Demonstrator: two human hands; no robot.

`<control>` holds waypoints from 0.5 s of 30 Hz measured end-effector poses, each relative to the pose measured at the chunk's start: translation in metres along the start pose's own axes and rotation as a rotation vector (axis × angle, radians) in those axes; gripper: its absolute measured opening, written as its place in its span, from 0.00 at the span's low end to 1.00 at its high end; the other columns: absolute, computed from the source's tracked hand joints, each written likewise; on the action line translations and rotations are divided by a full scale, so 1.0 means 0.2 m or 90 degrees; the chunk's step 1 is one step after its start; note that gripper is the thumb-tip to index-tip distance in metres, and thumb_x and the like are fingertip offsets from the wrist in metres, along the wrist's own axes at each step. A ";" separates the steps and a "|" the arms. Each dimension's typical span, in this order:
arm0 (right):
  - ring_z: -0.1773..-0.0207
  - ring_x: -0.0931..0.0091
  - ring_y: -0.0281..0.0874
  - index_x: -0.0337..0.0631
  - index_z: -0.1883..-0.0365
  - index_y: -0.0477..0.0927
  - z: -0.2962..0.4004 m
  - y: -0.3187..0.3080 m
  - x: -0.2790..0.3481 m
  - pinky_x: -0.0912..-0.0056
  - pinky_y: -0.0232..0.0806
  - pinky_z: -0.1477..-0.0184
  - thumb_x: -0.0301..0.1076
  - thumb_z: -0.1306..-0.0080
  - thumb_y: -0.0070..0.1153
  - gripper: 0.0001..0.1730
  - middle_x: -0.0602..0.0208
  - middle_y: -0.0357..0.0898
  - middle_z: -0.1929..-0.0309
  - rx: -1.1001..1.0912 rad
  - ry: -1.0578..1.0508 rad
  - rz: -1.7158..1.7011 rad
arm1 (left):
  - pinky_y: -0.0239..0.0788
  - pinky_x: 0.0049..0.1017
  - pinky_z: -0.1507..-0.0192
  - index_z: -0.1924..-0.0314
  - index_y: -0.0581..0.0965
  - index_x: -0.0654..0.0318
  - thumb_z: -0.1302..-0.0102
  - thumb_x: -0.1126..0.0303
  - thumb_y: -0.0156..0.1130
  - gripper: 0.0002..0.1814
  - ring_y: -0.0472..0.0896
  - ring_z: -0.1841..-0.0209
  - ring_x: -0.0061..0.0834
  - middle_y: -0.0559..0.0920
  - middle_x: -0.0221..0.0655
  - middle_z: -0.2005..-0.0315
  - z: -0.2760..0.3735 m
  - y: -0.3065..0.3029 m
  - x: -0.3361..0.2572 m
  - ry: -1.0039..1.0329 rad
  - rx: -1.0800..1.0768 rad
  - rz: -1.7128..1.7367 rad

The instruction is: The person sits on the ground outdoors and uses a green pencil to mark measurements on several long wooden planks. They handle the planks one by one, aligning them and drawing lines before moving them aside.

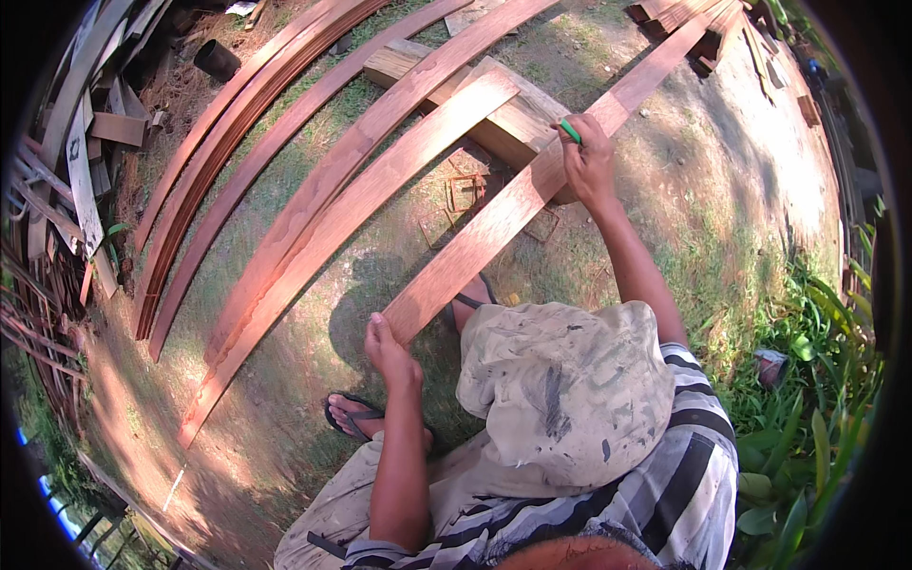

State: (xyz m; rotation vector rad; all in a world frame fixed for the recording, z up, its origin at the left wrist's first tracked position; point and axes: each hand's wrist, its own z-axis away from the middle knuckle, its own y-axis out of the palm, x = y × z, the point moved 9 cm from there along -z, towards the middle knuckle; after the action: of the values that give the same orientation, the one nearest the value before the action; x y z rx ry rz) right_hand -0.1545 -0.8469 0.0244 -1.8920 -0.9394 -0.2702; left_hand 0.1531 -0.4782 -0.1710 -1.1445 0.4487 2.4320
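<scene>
A long reddish wooden board (477,246) runs diagonally from near my knees up to the stacked boards at the top right. At its near end, my left hand (390,349) grips the board, thumb on top. Farther along, my right hand (588,157) rests on the board's edge, its fingers closed around a slim green tool (571,132) whose kind I cannot tell. Under the board lies a thick timber beam (524,114). Beside it, another wooden board (399,167) rests across the beams and reaches toward the lower left.
Several more boards (263,160) lie on the left, some stacked. Bent rusty metal frames (467,192) are on the ground below the beam. Scrap wood (117,128) and a dark can (216,60) are at the upper left. Stacked planks (670,18) stand top right; leafy plants (791,427) grow at right.
</scene>
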 end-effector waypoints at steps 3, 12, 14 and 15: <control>0.63 0.60 0.87 0.37 0.58 0.91 -0.13 -0.22 -0.37 0.57 0.75 0.55 0.52 0.11 0.51 0.28 0.53 0.87 0.65 -0.154 0.130 -0.017 | 0.76 0.31 0.51 0.49 0.80 0.61 0.12 0.50 0.57 0.20 0.81 0.55 0.20 0.84 0.29 0.57 0.03 0.02 -0.03 -0.017 -0.017 0.002; 0.68 0.72 0.86 0.35 0.55 0.95 -0.33 -0.44 -1.22 0.64 0.78 0.62 0.70 0.21 0.59 0.40 0.58 0.89 0.70 -0.191 0.507 -0.078 | 0.74 0.27 0.53 0.51 0.80 0.62 0.11 0.50 0.56 0.21 0.80 0.58 0.20 0.83 0.29 0.60 0.03 0.01 -0.04 0.007 -0.028 -0.007; 0.68 0.73 0.87 0.33 0.50 0.93 -0.37 -0.43 -1.33 0.67 0.79 0.62 0.61 0.22 0.66 0.33 0.58 0.90 0.66 -0.192 0.422 -0.131 | 0.73 0.27 0.54 0.51 0.80 0.62 0.11 0.49 0.55 0.21 0.80 0.58 0.19 0.83 0.28 0.60 0.03 0.04 -0.03 0.001 -0.015 -0.006; 0.68 0.74 0.88 0.32 0.47 0.92 -0.39 -0.38 -1.30 0.68 0.80 0.62 0.56 0.22 0.69 0.30 0.57 0.91 0.64 -0.184 0.381 -0.165 | 0.73 0.27 0.54 0.51 0.80 0.62 0.11 0.49 0.55 0.21 0.79 0.59 0.19 0.83 0.28 0.60 0.03 0.03 -0.03 0.002 -0.019 -0.005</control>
State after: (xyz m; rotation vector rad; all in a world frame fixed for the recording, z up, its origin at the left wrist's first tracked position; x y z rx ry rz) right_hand -0.3675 -1.0230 -0.0273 -1.7740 -0.7501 -1.1110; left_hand 0.1498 -0.4823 -0.1609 -1.1604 0.4088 2.4390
